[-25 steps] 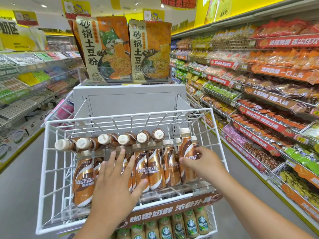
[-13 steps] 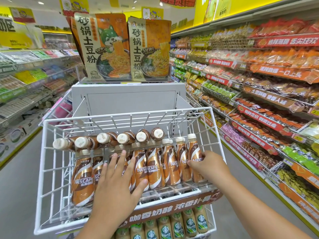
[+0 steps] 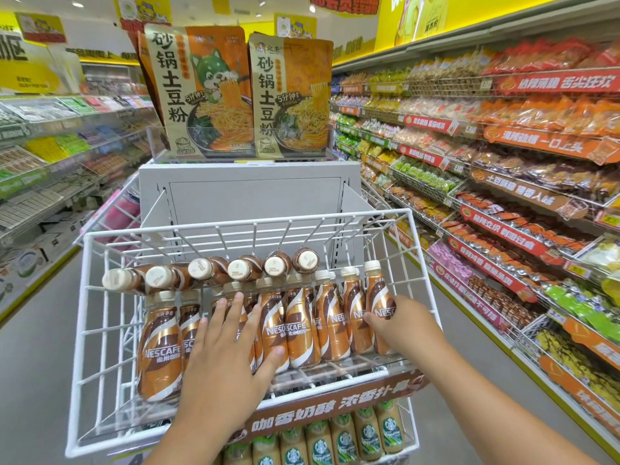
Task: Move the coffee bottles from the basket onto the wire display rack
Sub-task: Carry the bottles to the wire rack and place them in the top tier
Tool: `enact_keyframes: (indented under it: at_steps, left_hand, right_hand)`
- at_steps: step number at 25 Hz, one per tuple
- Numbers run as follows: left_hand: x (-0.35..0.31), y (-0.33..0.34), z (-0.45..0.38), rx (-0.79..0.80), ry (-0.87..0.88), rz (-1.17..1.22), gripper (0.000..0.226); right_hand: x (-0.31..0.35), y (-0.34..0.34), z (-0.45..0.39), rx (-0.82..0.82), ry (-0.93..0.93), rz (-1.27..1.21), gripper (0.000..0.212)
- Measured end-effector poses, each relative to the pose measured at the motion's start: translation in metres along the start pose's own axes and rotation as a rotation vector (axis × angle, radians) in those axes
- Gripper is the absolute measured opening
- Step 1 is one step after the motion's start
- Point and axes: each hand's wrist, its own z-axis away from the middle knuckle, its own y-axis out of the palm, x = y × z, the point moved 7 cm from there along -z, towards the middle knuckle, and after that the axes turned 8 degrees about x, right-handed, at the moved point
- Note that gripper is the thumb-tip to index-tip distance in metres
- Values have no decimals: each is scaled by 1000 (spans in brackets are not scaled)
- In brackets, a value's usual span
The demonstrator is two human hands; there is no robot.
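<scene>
Nescafé coffee bottles [image 3: 300,327] stand upright in a row on the white wire display rack [image 3: 100,317], brown-and-gold labels facing you. Your left hand [image 3: 224,360] lies flat on the front of the row, fingers straight and spread, thumb out to the right against a label; nothing gripped. Left of that hand, one bottle stands at the near-left end [image 3: 160,347]. Your right hand [image 3: 401,325] wraps the rightmost bottle [image 3: 377,297] at the rack's right end, fingers curled round its body, thumb pointing left across the label; the bottle is upright, base down among the others.

Beyond both hands, a second row of bottles lying on their sides [image 3: 208,270] rests on top of the back of the standing row, cream caps toward you. Below your wrists, a brown banner with white Chinese text [image 3: 332,409] runs along the rack's front edge, and under it a lower tier holds Starbucks bottles [image 3: 369,434].

Past the rack, a grey display unit [image 3: 248,193] carries two big orange noodle pouches [image 3: 235,92] in a clear tray. Right of your right arm: long store shelving with packaged snacks [image 3: 503,162] and red-orange price strips. Left of your left hand: another shelving run [image 3: 50,146], blurred. Grey floor [image 3: 30,364] on both sides; yellow signage overhead.
</scene>
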Motion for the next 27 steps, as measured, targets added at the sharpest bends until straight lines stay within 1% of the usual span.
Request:
enact_keyframes:
  at_steps: [2,4,5,7,9,11,14,16,21,27]
  left_hand:
    - [0,-3,-1,-6,8,21,99]
    - [1,-4,-1,-3,19,35,100]
    - [2,-4,-1,5,23,34,98]
    - [4,-5,-1,16,32,27,94]
    - [6,-6,-1,18,42,33,88]
    - [9,-5,-1,24,56,43,84]
    - [15,-4,-3,16,84,42,82]
    - [20,-5,-4,8,91,27,82]
    - [18,-11,11,17,112,45,83]
    - [-10,-29,71,-19,53,-5,85]
  right_hand:
    - [1,-5,7,15,31,19,45]
    - [11,-13,20,-28,18,76,59]
    - [20,-16,28,-74,-29,98,59]
    - [45,-17,49,-154,-203,76,59]
    - [69,-8,67,-131,-392,50,65]
    - [80,9,74,-76,-484,92,70]
    - [86,36,75,-66,-532,252,76]
    - [89,50,76,-64,-536,310,79]
    - [93,57,94,-96,-534,284,80]
    - [77,35,146,-111,-634,214,80]
